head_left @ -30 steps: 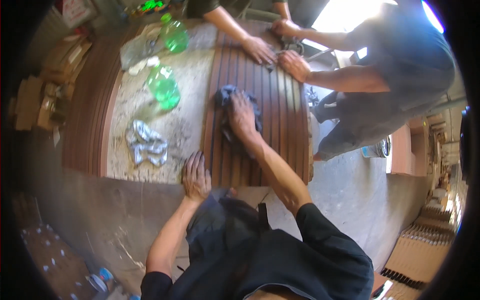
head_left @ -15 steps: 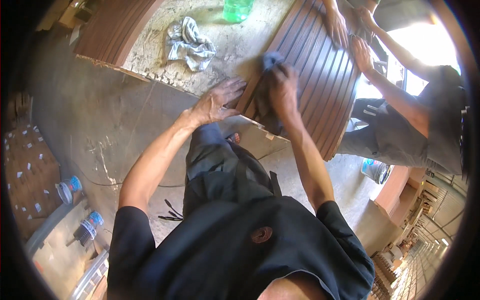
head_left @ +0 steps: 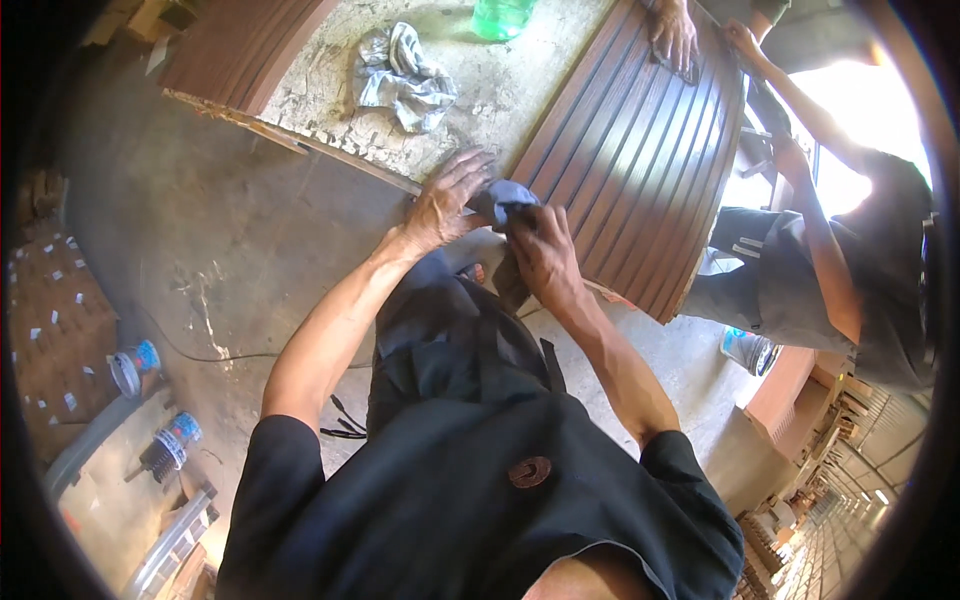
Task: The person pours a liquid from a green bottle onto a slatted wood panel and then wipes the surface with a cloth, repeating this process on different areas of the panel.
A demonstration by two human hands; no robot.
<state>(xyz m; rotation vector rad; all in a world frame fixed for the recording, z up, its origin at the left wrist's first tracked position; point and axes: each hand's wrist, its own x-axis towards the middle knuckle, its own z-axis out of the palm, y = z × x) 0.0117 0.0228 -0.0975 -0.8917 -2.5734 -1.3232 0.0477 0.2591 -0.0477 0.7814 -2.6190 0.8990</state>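
My right hand (head_left: pixel 545 255) is closed round a blue-grey cloth (head_left: pixel 512 200), with dark folds hanging below the fingers. It is at the near edge of a brown grooved wood panel (head_left: pixel 625 165). Just left of the cloth, my left hand (head_left: pixel 452 200) is at the worktable's front edge, fingers stretched out and thumb close to the cloth. Whether the thumb touches it, I cannot tell. On the panel's far part, a co-worker's hand (head_left: pixel 674 38) presses a dark pad (head_left: pixel 676 66) to the surface.
A crumpled checked rag (head_left: pixel 408 85) and a green translucent container (head_left: pixel 502 17) are on the worn worktable (head_left: pixel 325 95). Another brown panel (head_left: pixel 245 50) lies at its left. A co-worker (head_left: pixel 850 250) stands at the right. Behind them a bucket (head_left: pixel 745 350) is on the floor.
My right hand has drawn the cloth from the panel's face back toward me and left, beside my left hand. The co-worker's hands at the panel's right side have moved away from its surface.
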